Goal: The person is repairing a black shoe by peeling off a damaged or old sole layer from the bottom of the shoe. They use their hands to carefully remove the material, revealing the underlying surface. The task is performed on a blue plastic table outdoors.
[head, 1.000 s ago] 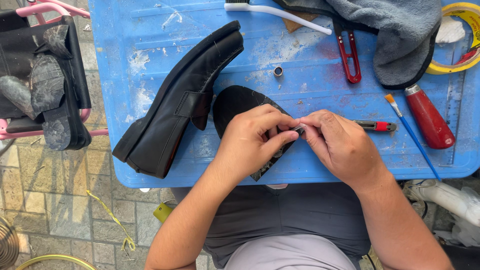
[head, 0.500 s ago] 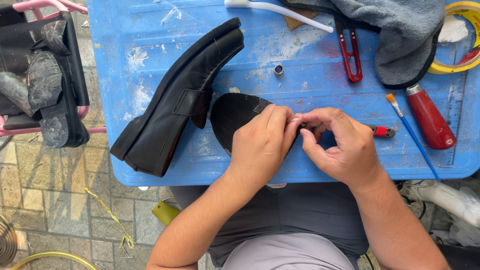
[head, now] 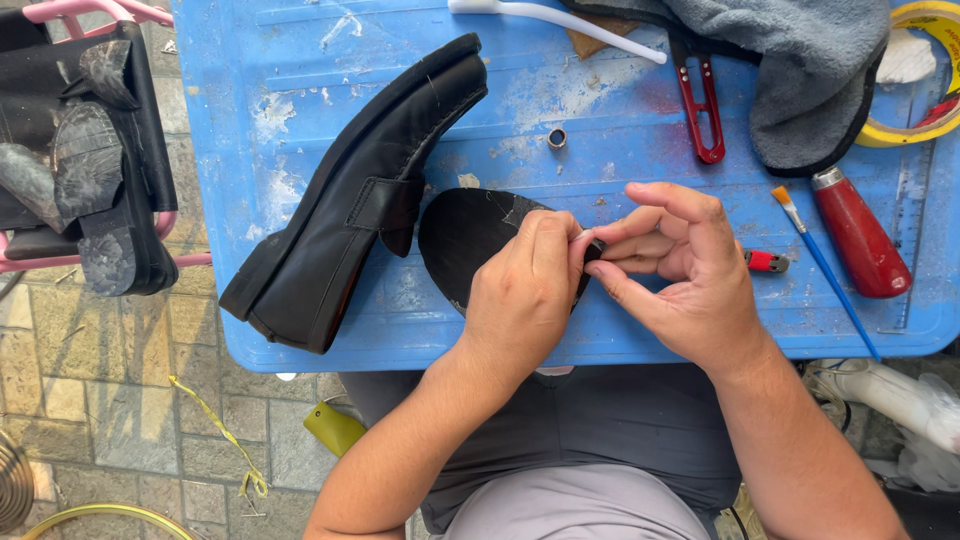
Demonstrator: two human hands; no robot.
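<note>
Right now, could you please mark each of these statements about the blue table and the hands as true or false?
1. Both hands pinch the black sole piece: left hand, right hand. True.
2. The black shoe stands upright on its sole. False: it lies on its side.
3. The red thread snips lie beyond the hands, untouched. True.
4. The right hand holds the small brush. False: the brush lies on the blue table.
5. The red-handled tool lies beside the brush. True.
</note>
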